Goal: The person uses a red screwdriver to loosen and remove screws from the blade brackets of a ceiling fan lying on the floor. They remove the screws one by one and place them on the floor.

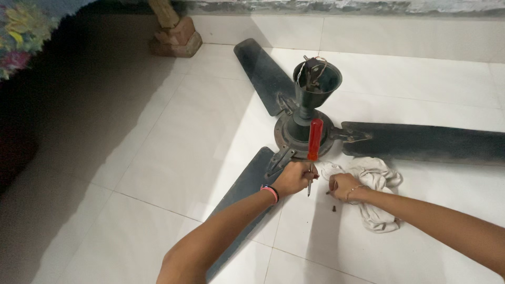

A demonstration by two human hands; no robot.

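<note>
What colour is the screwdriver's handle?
Red; the screwdriver handle shows clearly in the head view, held by the left hand.

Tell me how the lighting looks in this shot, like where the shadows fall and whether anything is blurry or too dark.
Head view: the white tiled floor is brightly and evenly lit, while a broad dark shadow covers the left side. The ceiling fan and red-handled screwdriver are sharp, as are the left hand and right hand. The flowered cloth at top left is soft and dim.

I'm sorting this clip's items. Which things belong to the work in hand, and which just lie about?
In use: left hand holding red-handled screwdriver; right hand beside small screw; ceiling fan; white cloth.
Lying about: brick stack; flowered fabric.
</note>
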